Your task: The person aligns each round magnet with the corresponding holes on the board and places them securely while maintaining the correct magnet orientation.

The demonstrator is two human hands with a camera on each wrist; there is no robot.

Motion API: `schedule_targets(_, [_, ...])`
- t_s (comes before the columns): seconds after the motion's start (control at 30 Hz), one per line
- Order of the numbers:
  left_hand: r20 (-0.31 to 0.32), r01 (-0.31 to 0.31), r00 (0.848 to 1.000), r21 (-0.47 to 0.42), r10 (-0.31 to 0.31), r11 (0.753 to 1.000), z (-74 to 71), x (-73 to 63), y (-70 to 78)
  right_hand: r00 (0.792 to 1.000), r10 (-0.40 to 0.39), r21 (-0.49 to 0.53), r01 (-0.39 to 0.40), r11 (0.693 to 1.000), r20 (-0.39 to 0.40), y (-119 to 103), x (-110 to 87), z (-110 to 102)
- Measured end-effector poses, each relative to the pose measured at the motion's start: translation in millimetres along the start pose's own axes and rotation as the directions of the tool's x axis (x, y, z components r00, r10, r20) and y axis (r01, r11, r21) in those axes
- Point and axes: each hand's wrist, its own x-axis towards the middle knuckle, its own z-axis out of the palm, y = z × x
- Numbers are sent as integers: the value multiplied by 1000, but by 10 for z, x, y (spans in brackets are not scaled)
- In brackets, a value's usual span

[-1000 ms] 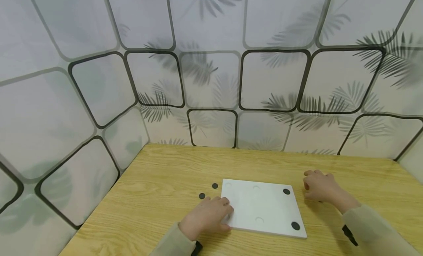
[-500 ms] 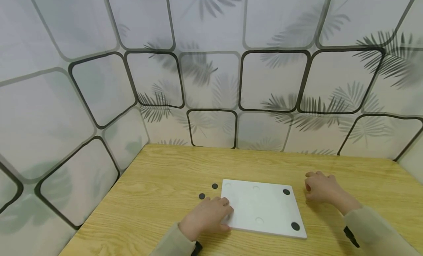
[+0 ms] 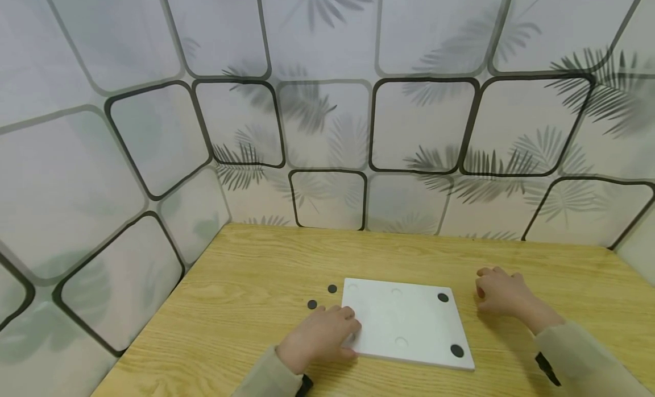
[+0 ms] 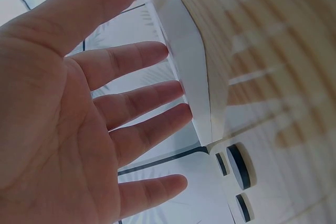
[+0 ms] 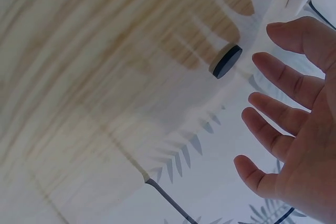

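On the wooden table lies a white board point(image 3: 404, 323) with shallow round recesses. Black discs point(image 3: 443, 297) sit at its two right corners. My left hand point(image 3: 319, 337) rests at the board's left edge, and its extended fingertips point(image 4: 176, 88) touch the edge in the left wrist view. Beside that hand are two loose black discs point(image 3: 312, 304); the left wrist view shows one more disc point(image 4: 239, 166). Right of the board my right hand point(image 3: 504, 294) hovers with loosely bent fingers. A black disc point(image 5: 227, 61) lies near its fingertips, apart from them, and is hidden in the head view.
The wooden table point(image 3: 245, 272) reaches back to a wall covering point(image 3: 327, 129) with rounded squares and leaf prints. The covering also borders the table's left side. Dark bands point(image 3: 547, 368) show at both sleeves.
My right hand has moved slightly to the right, and the bit of black disc once visible beneath it is now covered. The left hand and the board have stayed in place.
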Motion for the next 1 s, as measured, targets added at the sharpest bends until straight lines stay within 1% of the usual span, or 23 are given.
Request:
schedule_targets(0.47, [-4, 4, 1000, -2, -4, 1000, -12, -12, 13, 1000, 22, 11, -23, 1000, 10, 28, -48, 4])
schedule_targets(1.0, [3, 2, 1000, -6, -2, 1000, -12, -4, 9, 1000, 7, 32, -8, 999, 23, 55, -86, 1])
